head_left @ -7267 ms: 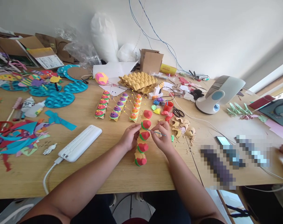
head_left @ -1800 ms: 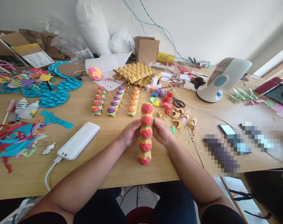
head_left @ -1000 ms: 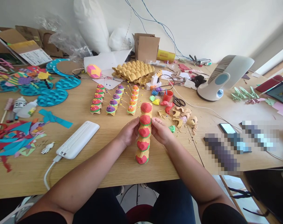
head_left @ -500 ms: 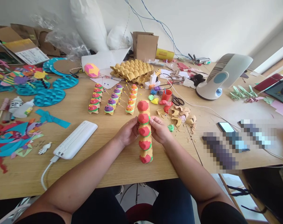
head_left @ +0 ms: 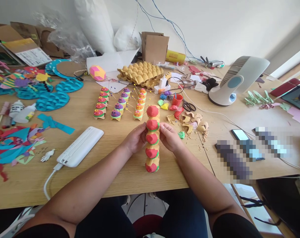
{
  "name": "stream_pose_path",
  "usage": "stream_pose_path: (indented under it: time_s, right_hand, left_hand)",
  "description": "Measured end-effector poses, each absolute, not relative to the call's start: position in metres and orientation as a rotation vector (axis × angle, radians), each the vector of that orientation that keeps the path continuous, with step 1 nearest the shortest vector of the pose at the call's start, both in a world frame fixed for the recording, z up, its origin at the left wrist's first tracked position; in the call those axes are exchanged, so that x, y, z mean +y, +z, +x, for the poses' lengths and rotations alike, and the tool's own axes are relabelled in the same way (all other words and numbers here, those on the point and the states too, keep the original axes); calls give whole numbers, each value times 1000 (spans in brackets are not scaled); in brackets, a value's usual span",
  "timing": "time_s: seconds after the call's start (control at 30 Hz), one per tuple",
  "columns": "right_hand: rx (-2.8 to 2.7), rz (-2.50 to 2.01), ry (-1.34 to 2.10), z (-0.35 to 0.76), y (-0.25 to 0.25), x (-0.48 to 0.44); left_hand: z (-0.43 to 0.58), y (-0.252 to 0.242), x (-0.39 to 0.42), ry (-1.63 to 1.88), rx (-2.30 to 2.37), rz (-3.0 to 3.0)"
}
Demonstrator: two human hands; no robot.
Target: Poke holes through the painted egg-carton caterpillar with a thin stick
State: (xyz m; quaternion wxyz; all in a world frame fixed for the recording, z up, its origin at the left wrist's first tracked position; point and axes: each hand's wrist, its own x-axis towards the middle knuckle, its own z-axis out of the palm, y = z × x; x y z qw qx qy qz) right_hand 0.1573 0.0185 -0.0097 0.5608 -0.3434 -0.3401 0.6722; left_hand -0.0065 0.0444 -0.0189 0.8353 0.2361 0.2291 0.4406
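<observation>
Between my two hands, over the front of the table, is an egg-carton strip [head_left: 152, 138] with several bumps, each capped in red clay with green along its edge. My left hand [head_left: 137, 138] is closed on the strip's left side near the upper bumps. On the other side my right hand [head_left: 170, 136] pinches it, thumb against the second red bump. Beyond them stand three decorated strips with pins: a red one [head_left: 101, 103], a purple one [head_left: 120, 104] and an orange one [head_left: 140, 104].
Carton scraps [head_left: 189, 121], scissors [head_left: 189, 106] and a red cup [head_left: 177, 100] lie right of the strips. A white power bank [head_left: 80, 147] is at left, a fan [head_left: 236, 82] at back right, phones [head_left: 247, 143] at right. Egg trays [head_left: 140, 73] sit at the back.
The held strip has turned slightly, its lower end shifting a little to the left. Both hands keep their grip in nearly the same place.
</observation>
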Motion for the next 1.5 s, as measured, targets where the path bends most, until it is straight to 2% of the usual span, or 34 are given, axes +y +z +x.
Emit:
stream_pose_path:
  time_s: [0.17,1.5]
  right_hand:
    - [-807,-861,1455,161,-7,22]
    - [-771,-910,1517,165,-6,22]
  left_hand:
    - [-8,-25,46,899,489,594]
    - [-8,-24,44,872,497,575]
